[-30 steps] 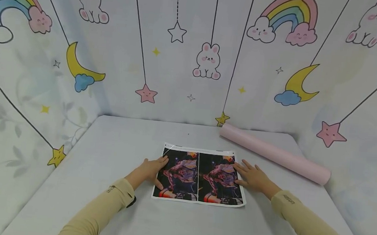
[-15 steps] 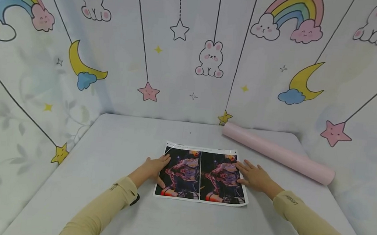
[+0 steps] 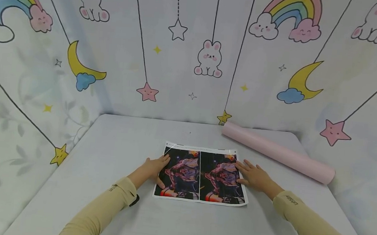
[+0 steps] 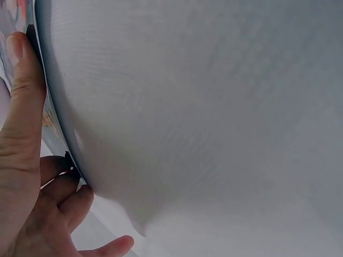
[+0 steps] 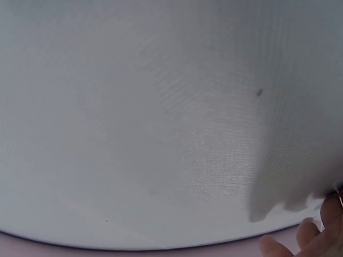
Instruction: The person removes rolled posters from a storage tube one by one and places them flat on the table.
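A printed sheet lies on the white table, with two like, dark, colourful pictures side by side inside a white border. A shiny diagonal line crosses its top left corner. My left hand rests on its left edge, fingers near the upper corner and thumb lower down. In the left wrist view, the thumb lies along the sheet's face beside its edge. My right hand touches the right edge with spread fingers. The right wrist view shows only some of its fingertips, at the lower right corner.
A pink roll lies slantwise at the back right of the white table. Behind and at both sides hangs a white cloth printed with rabbits, stars, moons and rainbows.
The head view has shifted slightly. Both hands stay at the sheet's edges, and the sheet keeps its place on the table.
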A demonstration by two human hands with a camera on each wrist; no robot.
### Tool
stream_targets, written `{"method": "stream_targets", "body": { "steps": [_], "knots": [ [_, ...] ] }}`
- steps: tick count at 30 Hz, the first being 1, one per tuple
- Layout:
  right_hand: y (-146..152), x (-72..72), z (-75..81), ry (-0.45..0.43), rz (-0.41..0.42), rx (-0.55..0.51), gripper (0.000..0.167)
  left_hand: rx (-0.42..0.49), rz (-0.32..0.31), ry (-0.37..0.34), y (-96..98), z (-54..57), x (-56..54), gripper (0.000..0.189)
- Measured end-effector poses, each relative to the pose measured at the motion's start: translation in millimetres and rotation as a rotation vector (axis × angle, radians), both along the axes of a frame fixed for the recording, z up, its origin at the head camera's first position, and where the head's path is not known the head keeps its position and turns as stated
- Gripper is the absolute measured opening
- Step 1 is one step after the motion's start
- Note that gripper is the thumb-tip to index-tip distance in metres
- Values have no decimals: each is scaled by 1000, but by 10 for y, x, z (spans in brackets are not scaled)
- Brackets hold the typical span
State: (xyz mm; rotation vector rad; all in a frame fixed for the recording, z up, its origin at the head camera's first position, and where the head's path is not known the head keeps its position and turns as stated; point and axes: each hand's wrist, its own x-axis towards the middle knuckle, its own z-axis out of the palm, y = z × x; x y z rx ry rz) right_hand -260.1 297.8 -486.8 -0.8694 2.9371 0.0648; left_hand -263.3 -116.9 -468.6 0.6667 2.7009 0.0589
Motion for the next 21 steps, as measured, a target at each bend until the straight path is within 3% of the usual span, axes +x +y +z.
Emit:
{"method": "stream_targets", "body": {
  "steps": [4, 8, 15, 18, 21],
  "knots": [
    [-3, -8, -18, 27, 3, -2, 67, -8, -13, 32, -4, -2, 6, 114],
    [-36, -26, -47, 42, 14, -17, 68, -38, -50, 130, -14, -8, 59, 106],
    [-163, -2, 33, 47, 2, 2, 70, 60, -152, 347, 2, 4, 138, 52],
    [-241, 0, 83, 49, -12, -10, 71, 87, -148, 365, 0, 22, 109, 28],
    [-300, 21, 91, 27, -36, 5, 71, 84, -125, 369, 9, 11, 84, 22]
  ]
}}
